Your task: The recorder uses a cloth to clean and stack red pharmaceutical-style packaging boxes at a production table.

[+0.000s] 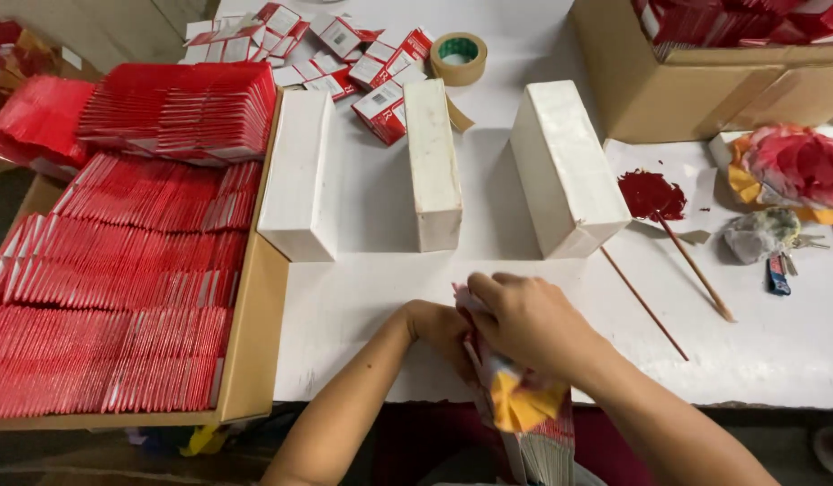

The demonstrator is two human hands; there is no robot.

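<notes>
Both of my hands meet at the near edge of the white table [759, 351]. My right hand [529, 324] grips the top of a stack of flat printed sheets [534, 423] with red and yellow on them, standing on edge below the table's rim. My left hand [439, 328] holds the same stack from the left side, partly hidden behind the right one.
Three white blocks [433, 162] stand on the table ahead. A cardboard tray [250, 360] at left holds rows of red packets [119, 297]. A tape roll [459, 58], loose red-white cartons [380, 108], red paste [651, 193] with two thin sticks [696, 270], a cardboard box [696, 81] and a rag [790, 166] lie farther off.
</notes>
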